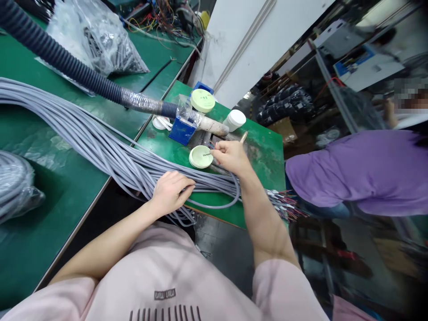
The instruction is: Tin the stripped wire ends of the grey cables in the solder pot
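My right hand (231,156) is closed in a pinch on the end of a grey cable (238,189), which loops back below the wrist. Thin stripped wires (207,154) stick out of the pinch over a small round tub (199,161) with pale yellow contents; whether they touch the contents I cannot tell. My left hand (172,191) lies over a thick bundle of grey cables (110,149), fingers curled round some of them, its fingertips partly hidden. At the bundle's right end, many stripped coloured wire ends (286,205) fan out past the table.
A ribbed black hose (83,71) ends in a pale nozzle (214,126) above the green table (267,156). Around it stand a blue box (182,130), a yellow-green lid (202,100) and a white tub (234,119). A person in purple (364,171) is at right.
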Demonstrator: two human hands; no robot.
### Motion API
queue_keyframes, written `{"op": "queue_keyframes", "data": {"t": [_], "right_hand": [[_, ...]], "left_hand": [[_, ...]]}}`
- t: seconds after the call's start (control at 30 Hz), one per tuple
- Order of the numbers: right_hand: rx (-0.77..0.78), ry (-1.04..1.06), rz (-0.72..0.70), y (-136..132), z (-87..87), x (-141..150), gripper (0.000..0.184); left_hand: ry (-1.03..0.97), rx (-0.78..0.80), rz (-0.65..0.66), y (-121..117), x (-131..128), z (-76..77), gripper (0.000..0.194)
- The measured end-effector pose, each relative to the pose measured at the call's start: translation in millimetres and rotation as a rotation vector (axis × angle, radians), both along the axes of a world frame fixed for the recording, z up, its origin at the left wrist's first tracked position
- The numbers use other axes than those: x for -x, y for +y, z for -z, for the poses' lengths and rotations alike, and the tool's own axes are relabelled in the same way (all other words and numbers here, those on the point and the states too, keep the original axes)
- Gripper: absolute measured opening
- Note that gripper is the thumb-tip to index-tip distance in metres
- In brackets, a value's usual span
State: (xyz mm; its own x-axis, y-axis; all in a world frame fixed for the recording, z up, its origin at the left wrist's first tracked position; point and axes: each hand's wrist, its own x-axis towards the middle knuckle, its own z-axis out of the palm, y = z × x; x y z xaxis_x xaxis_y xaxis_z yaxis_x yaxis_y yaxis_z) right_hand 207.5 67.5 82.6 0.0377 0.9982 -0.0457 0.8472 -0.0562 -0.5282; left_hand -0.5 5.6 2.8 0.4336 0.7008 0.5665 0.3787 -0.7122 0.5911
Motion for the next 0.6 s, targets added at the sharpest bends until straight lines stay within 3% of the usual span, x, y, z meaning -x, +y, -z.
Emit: {"op": "queue_keyframes", "data": {"t": [0.37, 0.6], "right_hand": [[0.123, -0.411, -0.092, 17.8, 20.4, 26.3, 0.019], [0.03, -0.338, -0.043, 13.6, 10.7, 11.4, 0.018]], "left_hand": [[-0.002, -0.074, -0.035, -0.5, 1.1, 0.2, 0.017], [0.002, -0.064, -0.031, -0.6, 1.8, 1.0, 0.017]]}}
